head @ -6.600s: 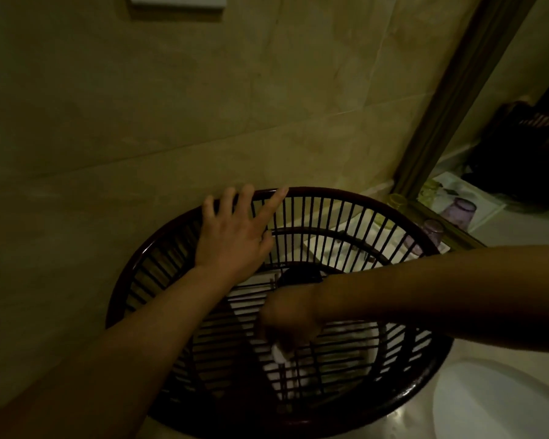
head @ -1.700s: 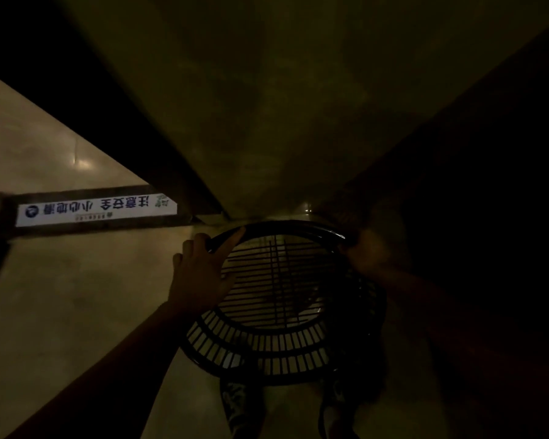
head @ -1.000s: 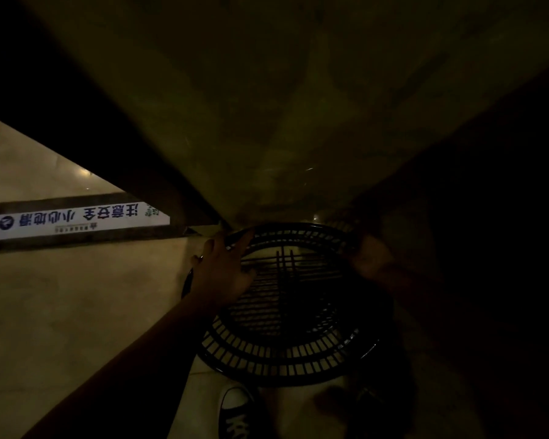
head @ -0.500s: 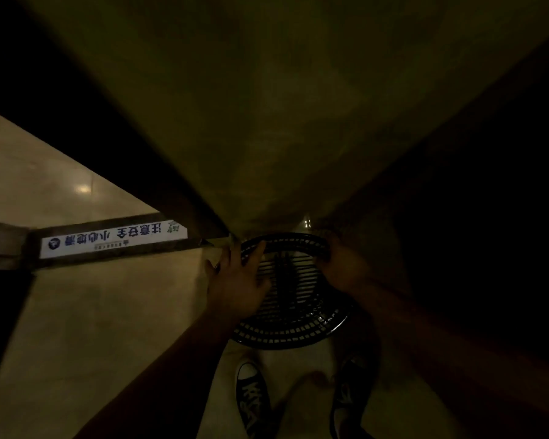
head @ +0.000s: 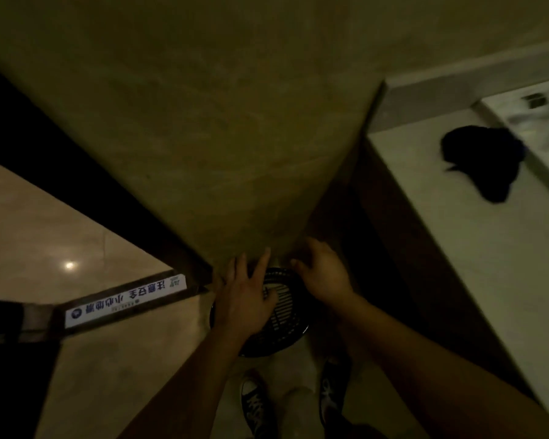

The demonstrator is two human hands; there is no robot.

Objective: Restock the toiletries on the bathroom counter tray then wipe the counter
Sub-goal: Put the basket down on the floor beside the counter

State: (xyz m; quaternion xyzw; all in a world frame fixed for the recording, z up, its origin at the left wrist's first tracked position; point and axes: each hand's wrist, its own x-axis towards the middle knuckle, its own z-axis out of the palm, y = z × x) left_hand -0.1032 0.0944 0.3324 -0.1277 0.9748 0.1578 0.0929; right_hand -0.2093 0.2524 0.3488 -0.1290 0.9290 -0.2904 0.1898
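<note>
Basket (head: 279, 312) lower, below both hands (head: 248, 299)

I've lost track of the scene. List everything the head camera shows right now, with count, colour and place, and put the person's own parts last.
slatted basket: one, dark, on the floor in the corner at the foot of the wall, under both hands
warning strip: one, white with dark printed characters, along the dark threshold left of the basket
light reflection: one bright spot on the glossy beige floor beyond the threshold, far left
counter: one, pale, at right
dark cloth: one, black, crumpled on the counter by the mirror; blurred, exact kind unclear
shoes: two, dark with white laces, below the basket
left hand: open, over the basket's left side
right hand: fingers spread, over the basket's far right rim
</note>
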